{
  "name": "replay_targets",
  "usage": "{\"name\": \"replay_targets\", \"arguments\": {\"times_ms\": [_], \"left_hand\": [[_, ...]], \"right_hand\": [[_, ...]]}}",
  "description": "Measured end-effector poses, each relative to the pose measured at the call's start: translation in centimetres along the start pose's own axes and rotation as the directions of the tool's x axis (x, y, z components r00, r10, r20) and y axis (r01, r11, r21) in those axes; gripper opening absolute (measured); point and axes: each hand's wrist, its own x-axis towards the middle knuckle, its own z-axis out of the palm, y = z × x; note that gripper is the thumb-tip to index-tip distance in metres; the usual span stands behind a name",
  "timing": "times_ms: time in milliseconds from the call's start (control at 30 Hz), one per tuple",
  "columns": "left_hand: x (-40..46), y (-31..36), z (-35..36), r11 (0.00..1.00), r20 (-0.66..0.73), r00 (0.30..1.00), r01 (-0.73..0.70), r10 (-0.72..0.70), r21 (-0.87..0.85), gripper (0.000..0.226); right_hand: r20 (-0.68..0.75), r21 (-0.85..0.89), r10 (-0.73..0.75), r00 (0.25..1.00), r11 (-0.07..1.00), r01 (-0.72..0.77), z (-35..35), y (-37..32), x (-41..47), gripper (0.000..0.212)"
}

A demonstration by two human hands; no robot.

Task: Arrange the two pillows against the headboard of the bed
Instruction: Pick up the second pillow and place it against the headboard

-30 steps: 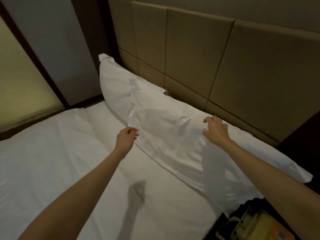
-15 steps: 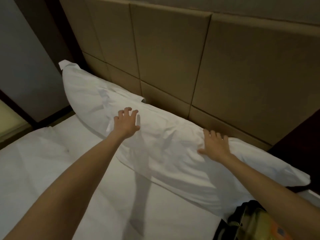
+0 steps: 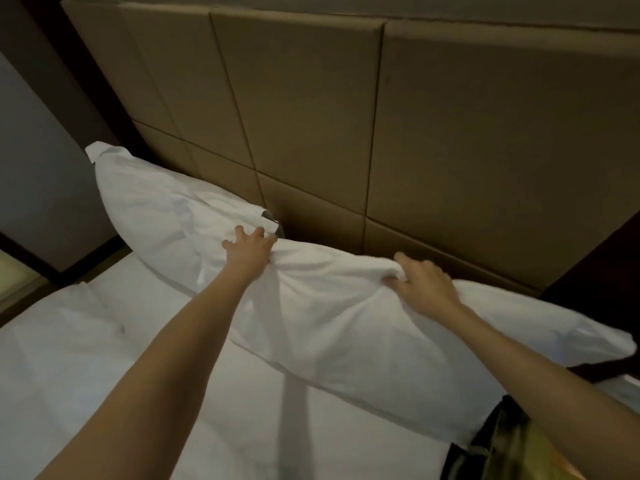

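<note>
Two white pillows were seen from the head camera, lined up end to end along the tan padded headboard [image 3: 450, 140] of the bed [image 3: 86, 368]. The far pillow [image 3: 156, 202] was propped at the left end, its top edge leaning on the panels, with a little flap of case sticking up at the corner. The near pillow [image 3: 346, 327] was laid to the right of it, its left end overlapping the far one a bit, its back edge close to the headboard, though actual contact couldn't be made out.

The left hand [image 3: 247, 252] was pressed flat on the seam where the two pillows met, fingers spread, nothing held. The right hand [image 3: 424, 285] was set on the top ridge of the near pillow, and its grip was closed on a bunched fold of the pillowcase. Both bare forearms were stretched out over the white sheet. A dark bag-like thing [image 3: 502, 445] was partly caught at the bottom right, too blurry to name.
</note>
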Motion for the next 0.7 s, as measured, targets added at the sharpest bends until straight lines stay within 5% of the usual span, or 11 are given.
{"name": "replay_targets", "arguments": {"times_ms": [167, 333, 467, 700], "left_hand": [[0.9, -1.0, -3.0, 0.94, -0.169, 0.976, 0.072, -0.135, -0.334, 0.039], [0.1, 1.9, -1.1, 0.807, -0.24, 0.933, 0.083, -0.269, -0.584, 0.036], [-1.3, 5.7, 2.5, 0.908, -0.167, 0.985, -0.025, -0.05, -0.417, 0.037], [0.5, 5.3, 0.7, 0.993, -0.065, 0.993, -0.098, 0.094, -0.065, 0.04]], "right_hand": [[-0.15, 0.016, -0.082, 0.985, 0.996, 0.086, -3.5, -2.3, 0.5, 0.022], [-0.103, -0.033, 0.087, 0.991, 0.995, -0.091, -2.6, 0.0, 0.3, 0.03], [0.122, -0.139, 0.178, 0.976, 0.977, -0.161, 1.0, 4.1, -2.9, 0.036], [-0.039, -0.143, 0.071, 0.997, 0.987, -0.076, 0.3, 4.5, -3.7, 0.026]]}}
